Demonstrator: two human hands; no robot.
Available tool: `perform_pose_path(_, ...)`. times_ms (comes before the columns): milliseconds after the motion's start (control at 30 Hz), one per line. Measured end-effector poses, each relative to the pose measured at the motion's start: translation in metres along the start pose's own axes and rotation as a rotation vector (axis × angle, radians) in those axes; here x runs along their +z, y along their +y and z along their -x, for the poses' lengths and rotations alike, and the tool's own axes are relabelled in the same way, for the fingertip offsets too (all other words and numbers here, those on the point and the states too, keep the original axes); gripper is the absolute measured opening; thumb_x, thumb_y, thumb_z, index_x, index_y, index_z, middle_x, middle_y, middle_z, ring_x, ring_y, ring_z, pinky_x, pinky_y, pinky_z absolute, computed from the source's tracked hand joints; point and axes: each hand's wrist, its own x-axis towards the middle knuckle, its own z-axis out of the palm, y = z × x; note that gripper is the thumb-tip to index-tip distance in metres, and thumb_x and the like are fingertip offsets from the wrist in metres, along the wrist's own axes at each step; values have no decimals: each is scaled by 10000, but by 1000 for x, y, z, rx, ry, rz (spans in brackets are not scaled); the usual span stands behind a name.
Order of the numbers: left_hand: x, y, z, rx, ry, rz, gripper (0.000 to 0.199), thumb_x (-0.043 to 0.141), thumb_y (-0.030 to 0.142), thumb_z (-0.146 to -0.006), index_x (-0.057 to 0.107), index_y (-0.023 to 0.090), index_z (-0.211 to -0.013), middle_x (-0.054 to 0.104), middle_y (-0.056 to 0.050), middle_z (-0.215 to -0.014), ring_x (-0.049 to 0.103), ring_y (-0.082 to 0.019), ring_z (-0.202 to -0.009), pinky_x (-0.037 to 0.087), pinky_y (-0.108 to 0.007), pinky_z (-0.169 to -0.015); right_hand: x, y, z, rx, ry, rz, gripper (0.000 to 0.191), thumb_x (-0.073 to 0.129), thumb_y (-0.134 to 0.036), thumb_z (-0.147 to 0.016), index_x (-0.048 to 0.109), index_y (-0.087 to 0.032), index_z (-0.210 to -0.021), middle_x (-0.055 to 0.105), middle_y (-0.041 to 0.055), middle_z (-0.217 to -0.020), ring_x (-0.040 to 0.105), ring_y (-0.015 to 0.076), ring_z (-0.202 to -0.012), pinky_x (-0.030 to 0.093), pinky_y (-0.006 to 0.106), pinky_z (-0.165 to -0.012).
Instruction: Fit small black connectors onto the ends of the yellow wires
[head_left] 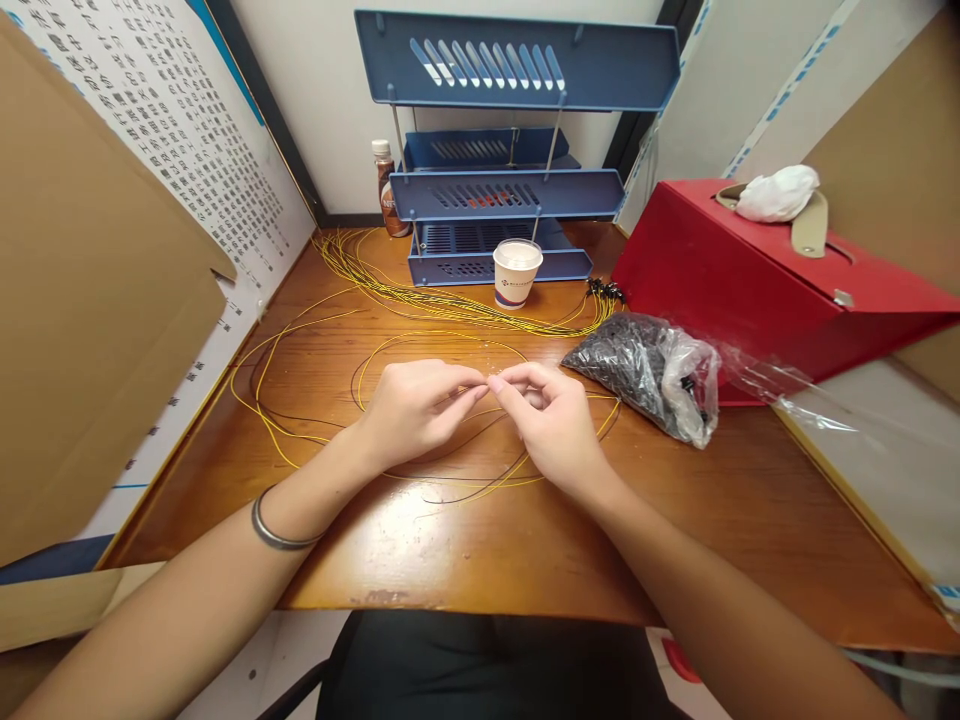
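Observation:
Over the middle of the wooden table [450,560], my left hand [427,405] and my right hand [544,415] meet at the fingertips. Each is closed in a pinch; whatever lies between the fingers is too small to make out, perhaps part of a thin wire. Loose yellow and black wires [259,400] curl on the wood around and beneath both hands. A long bundle of the same wires [420,296] runs behind them, ending at the right in small black connectors [606,290]. Right of my right hand lies a clear plastic bag [637,365] of small dark parts.
A blue tiered rack [510,195] stands at the back, with a paper cup [516,275] in front and a bottle [386,190] at its left. The red box [750,280] bearing crumpled white tissue [780,193] is at the right. Cardboard [97,290] rises at the left.

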Motion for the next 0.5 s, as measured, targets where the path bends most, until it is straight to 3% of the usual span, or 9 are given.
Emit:
perform_pose_path(167, 0, 0, 0, -22, -6, 5, 143, 639, 239, -970, 744, 168, -904, 793, -22, -774, 691, -114, -603, 504, -225, -610, -14, -4, -6, -158, 76, 246, 230, 653, -415, -906, 714, -200, -853, 499, -49, -572, 429, 107, -525, 363, 268, -558)
perform_pose_path(333, 1, -1, 0, -43, -20, 39, 163, 627, 244, -973, 739, 167, -883, 781, -20, -747, 699, -122, -615, 517, -230, -619, -61, -31, -14, -285, 321, 576, 178, 664, -347, -889, 708, -213, -781, 522, -28, -558, 435, 120, -517, 345, 280, -550)
perform_pose_path(400, 1, -1, 0, -47, -26, 48, 173, 620, 247, -976, 739, 168, -878, 776, -20, -735, 697, -125, -612, 517, -232, -616, -87, -41, -16, -226, 412, 686, 150, 700, -301, -848, 707, -216, -724, 547, -18, -534, 447, 126, -512, 353, 289, -562)
perform_pose_path(500, 1, 0, 0, -58, -38, 61, 173, 622, 246, -972, 736, 169, -866, 777, -20, -738, 700, -129, -618, 514, -234, -614, -124, -46, -20, 102, 388, 896, 284, 729, -277, -816, 657, -210, -550, 578, 32, -464, 461, 143, -479, 375, 334, -592)
